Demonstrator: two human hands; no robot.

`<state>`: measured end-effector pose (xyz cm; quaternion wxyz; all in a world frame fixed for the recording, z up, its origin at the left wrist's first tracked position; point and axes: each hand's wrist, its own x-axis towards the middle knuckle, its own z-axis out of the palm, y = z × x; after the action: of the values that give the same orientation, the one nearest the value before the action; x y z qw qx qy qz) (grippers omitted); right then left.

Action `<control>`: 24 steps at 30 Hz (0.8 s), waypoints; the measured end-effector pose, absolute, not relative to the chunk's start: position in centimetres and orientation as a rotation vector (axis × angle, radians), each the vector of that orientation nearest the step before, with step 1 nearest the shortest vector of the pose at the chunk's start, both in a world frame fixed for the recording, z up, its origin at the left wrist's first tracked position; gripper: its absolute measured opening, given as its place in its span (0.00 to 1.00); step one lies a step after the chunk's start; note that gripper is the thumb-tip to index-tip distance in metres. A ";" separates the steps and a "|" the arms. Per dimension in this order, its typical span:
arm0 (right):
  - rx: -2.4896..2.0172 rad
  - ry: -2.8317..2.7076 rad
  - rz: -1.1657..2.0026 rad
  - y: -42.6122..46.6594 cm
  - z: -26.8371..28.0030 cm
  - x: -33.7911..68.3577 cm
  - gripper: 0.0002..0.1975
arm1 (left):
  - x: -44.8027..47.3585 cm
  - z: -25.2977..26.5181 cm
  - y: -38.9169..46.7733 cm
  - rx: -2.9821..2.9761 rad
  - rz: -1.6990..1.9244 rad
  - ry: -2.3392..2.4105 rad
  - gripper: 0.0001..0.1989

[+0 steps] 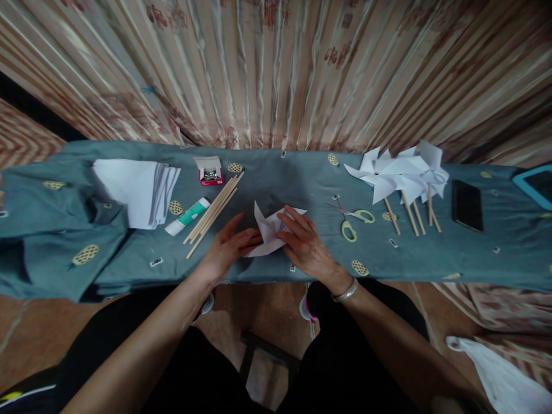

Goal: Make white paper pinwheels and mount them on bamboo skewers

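A white paper pinwheel (268,230) without a visible stick lies on the cloth-covered table in front of me, its points folded inward. My right hand (304,238) bends its fingers over the right side and middle of it, pressing on the paper. From the left, my left hand (230,244) reaches in with fingers stretched out and thumb apart, the fingertips at the pinwheel's left edge. Whether they go under the paper I cannot tell. Several wooden sticks (215,210) lie beside my left hand, and green-handled scissors (351,217) rest to the right of my right hand.
Left on the table (267,273) are a paper stack (129,192), a glue tube (187,217) and an open red box (211,175) of small metal pieces. Finished pinwheels (401,172) on sticks, a black phone (467,205) and a blue-framed device (535,187) sit right. A curtain (276,75) hangs behind.
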<state>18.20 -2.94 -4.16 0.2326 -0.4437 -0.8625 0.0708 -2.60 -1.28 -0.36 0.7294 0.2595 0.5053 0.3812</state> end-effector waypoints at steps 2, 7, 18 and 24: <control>-1.223 -2.333 0.208 -2.8 -4.3 18.2 0.14 | -2.4 -0.2 -1.6 0.505 0.837 1.107 0.36; -1.242 -2.253 0.203 -2.9 -3.9 18.2 0.13 | -2.2 -0.2 -2.2 0.433 0.855 1.043 0.34; -1.157 -2.263 0.077 -4.0 -3.2 17.5 0.12 | -1.7 -0.5 -2.3 0.457 0.754 0.913 0.22; -1.182 -2.321 0.080 -4.6 -2.0 17.5 0.18 | -2.7 -0.8 -1.6 0.562 0.744 0.918 0.18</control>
<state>17.48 -4.64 -2.03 0.2645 -0.4374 -0.8590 0.0295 -2.74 -1.57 -0.82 0.7936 0.2613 0.4268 0.3461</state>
